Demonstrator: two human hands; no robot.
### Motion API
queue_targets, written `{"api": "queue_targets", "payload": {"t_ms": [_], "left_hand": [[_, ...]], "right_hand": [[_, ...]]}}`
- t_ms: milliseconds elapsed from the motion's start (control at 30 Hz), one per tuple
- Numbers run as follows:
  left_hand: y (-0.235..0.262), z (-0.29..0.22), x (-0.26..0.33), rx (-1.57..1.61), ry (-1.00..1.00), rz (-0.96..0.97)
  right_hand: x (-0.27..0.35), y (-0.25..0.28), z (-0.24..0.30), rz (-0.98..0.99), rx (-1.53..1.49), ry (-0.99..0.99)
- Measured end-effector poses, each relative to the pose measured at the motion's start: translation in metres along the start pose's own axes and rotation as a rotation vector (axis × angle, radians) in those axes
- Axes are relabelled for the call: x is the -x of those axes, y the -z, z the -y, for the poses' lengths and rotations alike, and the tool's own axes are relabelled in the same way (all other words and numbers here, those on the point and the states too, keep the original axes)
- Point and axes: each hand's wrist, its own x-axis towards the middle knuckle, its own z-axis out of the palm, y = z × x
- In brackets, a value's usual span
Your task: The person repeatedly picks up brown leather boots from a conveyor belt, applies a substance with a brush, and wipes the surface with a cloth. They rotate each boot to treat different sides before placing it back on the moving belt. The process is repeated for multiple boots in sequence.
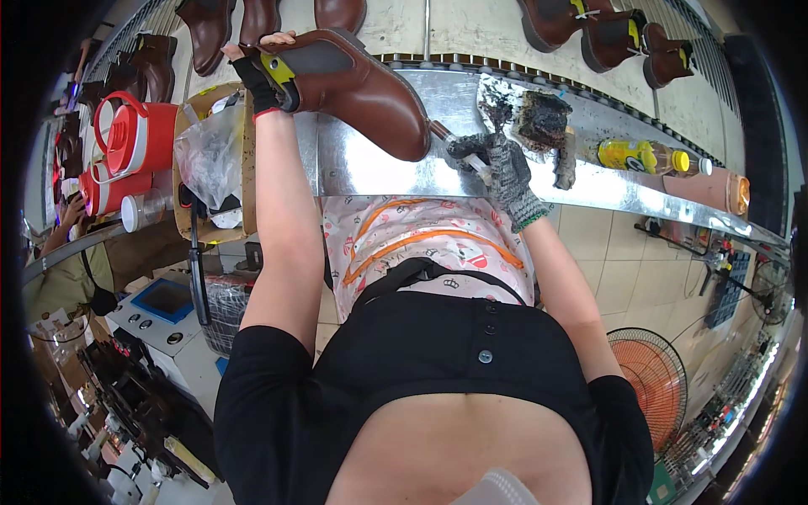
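Note:
Raised over the metal ledge is a brown leather ankle boot (370,93) with dark grey elastic side panels, lying on its side, toe pointing right and down. My left hand (259,77), in a black fingerless glove, grips it at the shaft beside a yellow-green tab. My right hand (501,168), in a grey knit glove, is closed round a slim tool with a pale handle and brown tip (441,131), perhaps a brush. The tip is close to the boot's toe; contact is hard to tell. Just beyond this hand lies a blackened pad (543,118) on a stained white sheet.
More brown boots (610,38) stand on the conveyor (471,29) beyond the ledge. At left are a cardboard box (187,210) with a plastic bag and red jugs (126,135). Bottles (644,157) lie at right. A fan (648,379) stands lower right; another person (71,269) is far left.

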Motion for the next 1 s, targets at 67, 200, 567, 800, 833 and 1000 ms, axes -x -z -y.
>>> {"api": "queue_targets", "payload": {"t_ms": [67,200,567,800,833,1000], "left_hand": [[0.005,0.002,0.0,-0.035,-0.006,-0.071],[0.017,0.01,0.002,-0.197,-0.015,-0.361],[-0.018,-0.004,0.02,-1.536,0.07,-0.537],[-0.036,-0.018,0.025,-1.645,0.038,-0.43],[-0.037,-0.018,0.026,-1.587,-0.027,-0.404],[-0.085,-0.03,0.044,-1.583,0.015,-0.46]], "right_hand": [[0.004,-0.002,-0.005,-0.041,-0.158,-0.05],[0.007,-0.004,-0.017,-0.114,-0.467,-0.281],[0.008,0.0,-0.005,-0.434,-0.888,-0.556],[0.013,0.02,0.036,-0.482,-0.367,-0.432],[0.013,0.022,0.03,-0.493,-0.257,-0.376],[0.012,0.032,0.0,-0.522,0.313,-0.141]]}}
